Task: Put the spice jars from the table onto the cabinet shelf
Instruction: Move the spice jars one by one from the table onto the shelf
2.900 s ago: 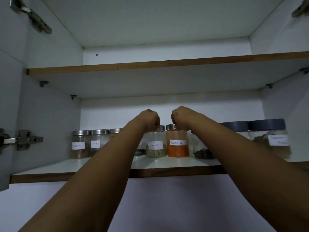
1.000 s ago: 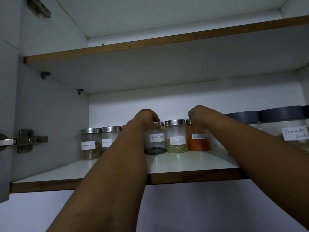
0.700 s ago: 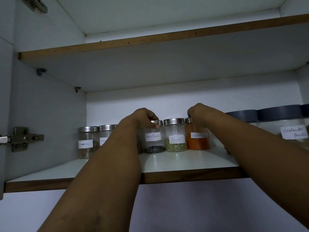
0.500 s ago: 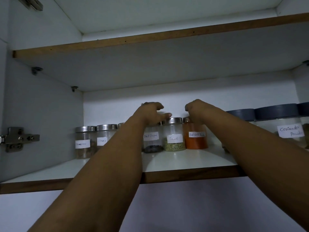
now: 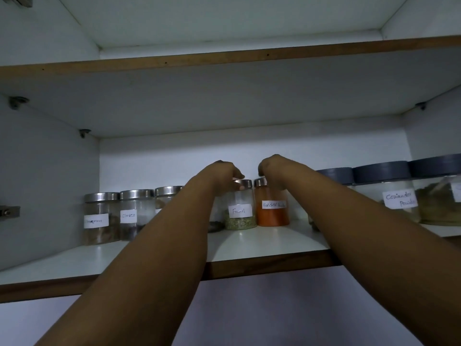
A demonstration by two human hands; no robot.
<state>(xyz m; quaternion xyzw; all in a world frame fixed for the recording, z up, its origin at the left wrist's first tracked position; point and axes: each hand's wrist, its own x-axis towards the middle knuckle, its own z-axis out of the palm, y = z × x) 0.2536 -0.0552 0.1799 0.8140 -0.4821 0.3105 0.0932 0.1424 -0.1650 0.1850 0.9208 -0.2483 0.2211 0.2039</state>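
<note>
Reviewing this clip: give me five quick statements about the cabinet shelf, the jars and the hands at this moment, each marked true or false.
1. The fennel jar stands directly beside the red chilli powder jar. True.
2. The left hand is at the fennel jar's steel lid. True.
3. The red chilli powder jar lies on its side. False: it stands upright.
4. The coriander powder jar has a steel lid. False: its lid is dark grey.
5. The right hand is at the red chilli powder jar's lid. True.
</note>
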